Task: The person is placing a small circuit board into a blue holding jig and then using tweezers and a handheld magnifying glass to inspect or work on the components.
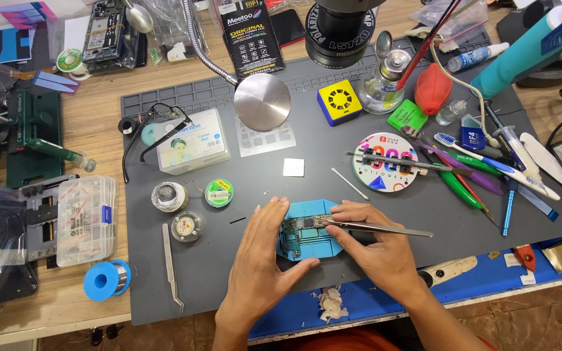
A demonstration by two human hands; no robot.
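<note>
Circuit board (304, 225) is sitting clamped in a blue holder (309, 248) near the front edge of the grey mat (385, 214). Right hand (377, 247) is pinching tweezers (375, 227), tips touching the board. Left hand (263, 260), fingers relaxed and together, is steadying the holder's left side.

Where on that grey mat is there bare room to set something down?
Bare mat lies between the cotton swab and the tweezers; more between the spare tweezers and the left hand. The right side by the toothbrush is crowded.
</note>
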